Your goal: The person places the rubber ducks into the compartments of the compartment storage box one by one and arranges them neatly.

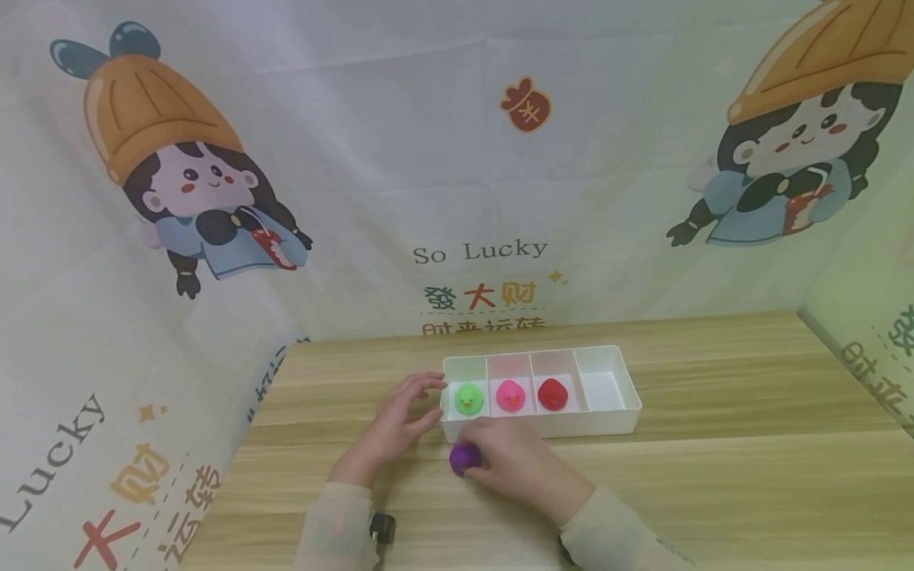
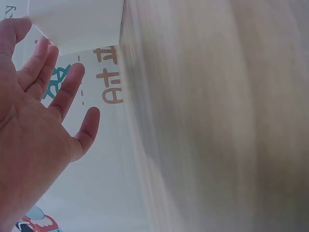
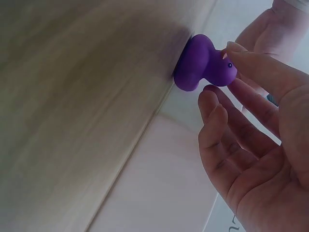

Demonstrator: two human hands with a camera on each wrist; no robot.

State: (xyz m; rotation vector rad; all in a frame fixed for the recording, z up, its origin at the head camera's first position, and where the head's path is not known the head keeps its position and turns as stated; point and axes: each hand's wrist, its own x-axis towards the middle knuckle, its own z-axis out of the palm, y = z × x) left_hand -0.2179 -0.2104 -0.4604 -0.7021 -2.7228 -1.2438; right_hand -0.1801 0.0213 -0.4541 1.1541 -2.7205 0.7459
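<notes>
A purple toy duck point(image 1: 465, 459) stands on the table in front of a white divided box point(image 1: 543, 426). In the right wrist view the thumb of my right hand point(image 3: 256, 159) is at the beak of the duck point(image 3: 199, 63), with a finger behind its head; this hand point(image 1: 524, 464) pinches it there. My left hand point(image 1: 400, 420) is at the box's left end, its fingers spread and loosely bent. From the left wrist view, the thumb and fingertips of that hand point(image 2: 36, 116) are against the box's end wall point(image 2: 79, 24).
Inside the box, from the left, sit a green duck point(image 1: 469, 399), a pink duck point(image 1: 510, 396) and a red duck point(image 1: 553, 394), each in its own compartment. The rightmost compartment point(image 1: 601, 388) shows a bare floor. Behind the wooden table point(image 1: 728, 412) hangs a printed cloth point(image 1: 371, 174).
</notes>
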